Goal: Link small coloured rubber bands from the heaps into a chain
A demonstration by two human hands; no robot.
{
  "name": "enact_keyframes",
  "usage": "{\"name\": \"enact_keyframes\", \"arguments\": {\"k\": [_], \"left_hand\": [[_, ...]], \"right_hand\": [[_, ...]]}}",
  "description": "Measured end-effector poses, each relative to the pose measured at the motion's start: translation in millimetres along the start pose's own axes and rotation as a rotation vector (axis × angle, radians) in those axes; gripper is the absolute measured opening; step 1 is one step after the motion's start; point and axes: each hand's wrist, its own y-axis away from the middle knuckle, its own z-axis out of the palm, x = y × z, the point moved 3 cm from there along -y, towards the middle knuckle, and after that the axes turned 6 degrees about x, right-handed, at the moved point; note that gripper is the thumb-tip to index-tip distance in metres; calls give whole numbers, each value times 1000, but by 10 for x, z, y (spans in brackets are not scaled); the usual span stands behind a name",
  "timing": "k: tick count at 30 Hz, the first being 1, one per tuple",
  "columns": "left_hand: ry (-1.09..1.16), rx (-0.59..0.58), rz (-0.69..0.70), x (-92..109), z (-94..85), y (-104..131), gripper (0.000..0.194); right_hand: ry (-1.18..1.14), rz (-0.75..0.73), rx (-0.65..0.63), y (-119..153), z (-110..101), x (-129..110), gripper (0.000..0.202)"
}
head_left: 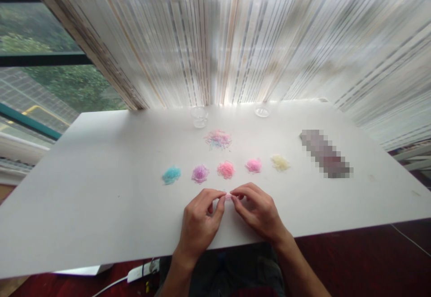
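Both hands meet over the white table (134, 207), near its front edge. Thumb and forefinger of my left hand (202, 218) pinch one end of a small pink bundle (228, 196), which looks like thin rubber bands. The other end is pinched by my right hand (257, 209); fingertips hide much of it. Just beyond lies a row of sorted heaps of thin elastic bands: a teal heap (171, 175), a purple heap (200, 173), a coral-pink heap (226, 169), a bright pink heap (253, 165) and a pale yellow heap (280, 163). Behind them sits a mixed-colour heap (218, 139).
A clear plastic tub (200, 117) and a clear lid (262, 111) stand at the back edge, by a striped curtain (215, 41). A blurred-out long object (326, 154) lies on the right. Below the table is a power strip (143, 271).
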Motion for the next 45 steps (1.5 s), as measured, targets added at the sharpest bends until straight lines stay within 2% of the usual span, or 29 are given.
{"name": "enact_keyframes", "arguments": {"k": [20,23,25,27,30,33,37,45], "left_hand": [[-32,7,-8,14,-12,3,9],[-62,12,6,24,-23,-2,8],[-75,12,17,30,-27,-6,9],[-79,11,25,35,-28,-8,10],[-84,21,32,42,-27,-11,10],[-77,27,37,49,-23,-14,10],[-72,29,30,41,-18,-16,11],[-88,15,35,37,-18,-13,12]], "right_hand": [[7,13,26,-9,-27,-43,8],[18,43,26,-45,-185,-25,7],[67,79,74,-87,-389,65,6],[162,139,185,-136,-657,230,8],[316,281,339,-181,-1043,552,21],[381,371,362,-167,-1260,816,36],[425,420,378,-77,-1334,961,38],[412,377,324,-75,-1284,981,36]]}}
